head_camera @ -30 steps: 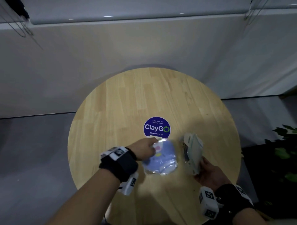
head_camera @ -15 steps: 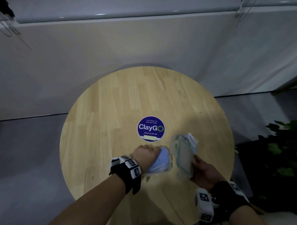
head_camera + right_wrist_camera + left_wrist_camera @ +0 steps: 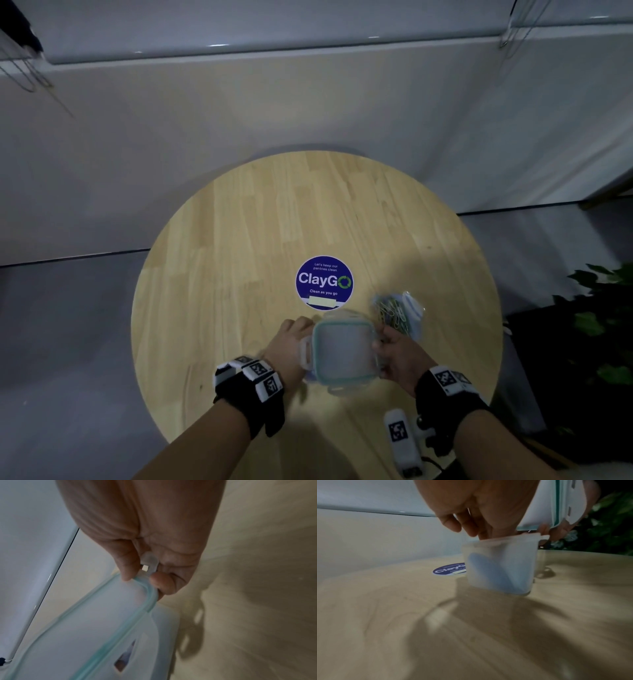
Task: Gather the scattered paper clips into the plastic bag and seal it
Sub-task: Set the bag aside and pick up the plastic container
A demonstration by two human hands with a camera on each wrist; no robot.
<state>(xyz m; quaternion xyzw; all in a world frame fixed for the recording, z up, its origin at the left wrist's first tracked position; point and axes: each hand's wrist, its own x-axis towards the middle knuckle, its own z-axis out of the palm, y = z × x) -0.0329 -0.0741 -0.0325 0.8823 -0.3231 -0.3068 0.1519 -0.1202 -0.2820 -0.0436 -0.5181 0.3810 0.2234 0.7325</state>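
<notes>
A clear plastic bag [image 3: 397, 313] with several coloured paper clips in it lies on the round wooden table [image 3: 257, 222], just beyond my right hand [image 3: 399, 354]. No hand touches the bag. A translucent square container [image 3: 501, 566] with something blue inside stands on the table. My left hand [image 3: 291, 342] grips its left rim. Flat over the container sits a teal-edged lid [image 3: 342, 349]. The right hand [image 3: 145, 540] pinches a corner of that lid [image 3: 85, 628] between thumb and fingers. I cannot tell whether the bag's mouth is sealed.
A round blue ClayGo sticker [image 3: 324, 282] marks the table's middle, just behind the container. A pale wall panel stands behind the table. A leafy plant [image 3: 603, 325] is off the table's right edge. Grey floor surrounds the table.
The right hand has swung the lid from upright to flat over the container. The bag of clips, earlier held up beside the lid, now lies on the table.
</notes>
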